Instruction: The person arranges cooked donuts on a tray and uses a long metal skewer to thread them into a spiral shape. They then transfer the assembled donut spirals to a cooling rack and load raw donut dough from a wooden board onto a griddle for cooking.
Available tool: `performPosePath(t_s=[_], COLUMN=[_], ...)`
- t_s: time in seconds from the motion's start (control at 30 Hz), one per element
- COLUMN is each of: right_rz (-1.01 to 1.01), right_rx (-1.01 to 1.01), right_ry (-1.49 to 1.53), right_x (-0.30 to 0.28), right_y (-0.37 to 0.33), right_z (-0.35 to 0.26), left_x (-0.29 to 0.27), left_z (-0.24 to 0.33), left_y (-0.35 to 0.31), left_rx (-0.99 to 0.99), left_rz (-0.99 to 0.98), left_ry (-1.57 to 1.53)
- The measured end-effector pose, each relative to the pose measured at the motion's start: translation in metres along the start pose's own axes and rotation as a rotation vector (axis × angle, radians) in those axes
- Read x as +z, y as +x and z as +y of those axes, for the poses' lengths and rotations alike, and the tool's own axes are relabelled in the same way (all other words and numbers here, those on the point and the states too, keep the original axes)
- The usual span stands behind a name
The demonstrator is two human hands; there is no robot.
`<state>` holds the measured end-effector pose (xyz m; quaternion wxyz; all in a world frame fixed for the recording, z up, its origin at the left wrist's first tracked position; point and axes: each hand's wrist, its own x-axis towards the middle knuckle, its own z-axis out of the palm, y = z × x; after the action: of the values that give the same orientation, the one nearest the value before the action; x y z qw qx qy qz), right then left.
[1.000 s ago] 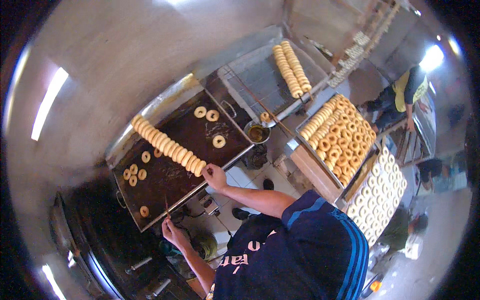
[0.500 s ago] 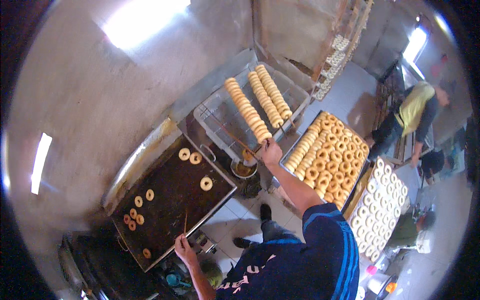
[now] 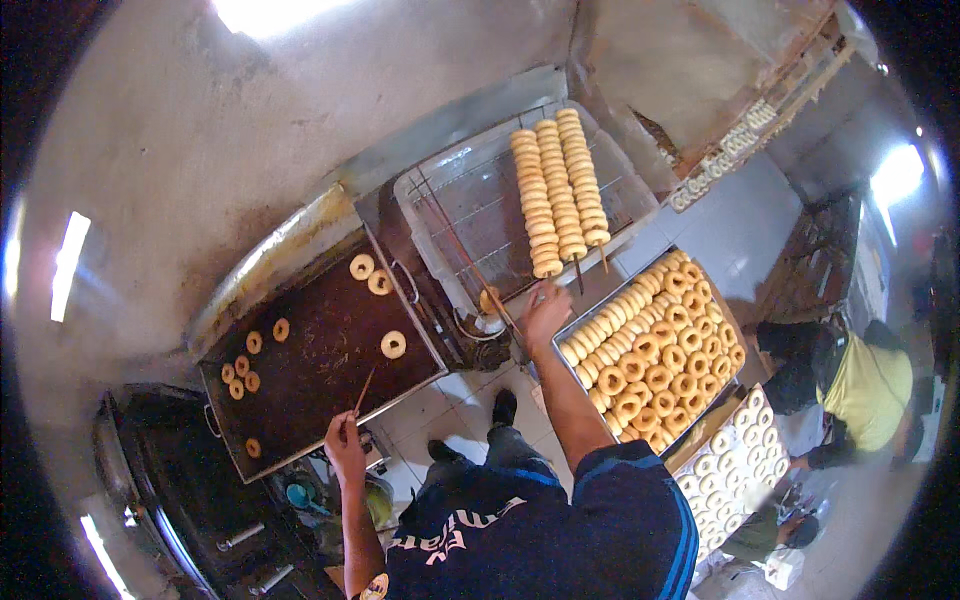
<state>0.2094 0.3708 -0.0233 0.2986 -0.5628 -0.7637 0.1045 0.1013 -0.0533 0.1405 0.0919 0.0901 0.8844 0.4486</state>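
My left hand (image 3: 345,440) is closed on a thin wooden stick (image 3: 366,388), whose tip points over a dark, shallow metal fryer pan (image 3: 320,340). Several pale and browned dough rings (image 3: 393,345) are scattered in that pan. At the near end of a skewer of dough rings (image 3: 536,205), my right hand (image 3: 546,305) has its fingers curled; the skewer's end is hidden at the fingers. This skewer lies beside two other loaded skewers (image 3: 580,175) on a wire rack over a grey plastic bin (image 3: 460,165).
To my right stands a tray (image 3: 572,335) of golden rings, with a board of pale rings (image 3: 735,455) beyond it. A co-worker in a yellow top (image 3: 870,385) bends at the far right. A black drum-like appliance (image 3: 200,500) is at lower left.
My right hand has lowered the held skewer onto the rack alongside the other two. My left hand still holds the stick over the pan. The view has shifted, and the yellow-topped co-worker has moved.
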Motion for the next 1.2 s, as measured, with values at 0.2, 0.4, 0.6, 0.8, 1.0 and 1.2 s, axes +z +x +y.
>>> performPosePath(t_s=[0.2, 0.4, 0.6, 0.8, 1.0, 1.2], right_rz=[-0.244, -0.395, -0.312, -0.723, -0.740, -0.748], right_rx=[-0.257, -0.078, -0.243, -0.124, -0.279, -0.449], right_ry=[0.141, 0.051, 0.410, -0.062, -0.312, -0.476], right_x=[-0.012, 0.008, -0.064, -0.199, -0.306, -0.285], right_y=[-0.052, -0.052, -0.074, -0.190, -0.196, -0.178], right_z=[0.000, 0.008, -0.025, -0.051, -0.095, -0.108], left_x=[0.024, 0.032, 0.062, 0.092, 0.015, 0.014], left_z=[-0.018, -0.033, -0.057, -0.084, -0.089, -0.116], left_y=[0.016, 0.052, 0.096, 0.141, 0.160, 0.233], left_rx=[0.081, 0.293, 0.269, 0.380, 0.341, 0.339], left_rz=[-0.055, -0.122, -0.397, -0.460, -0.429, -0.242], left_ry=[0.047, 0.060, 0.336, 0.508, 0.477, 0.424])
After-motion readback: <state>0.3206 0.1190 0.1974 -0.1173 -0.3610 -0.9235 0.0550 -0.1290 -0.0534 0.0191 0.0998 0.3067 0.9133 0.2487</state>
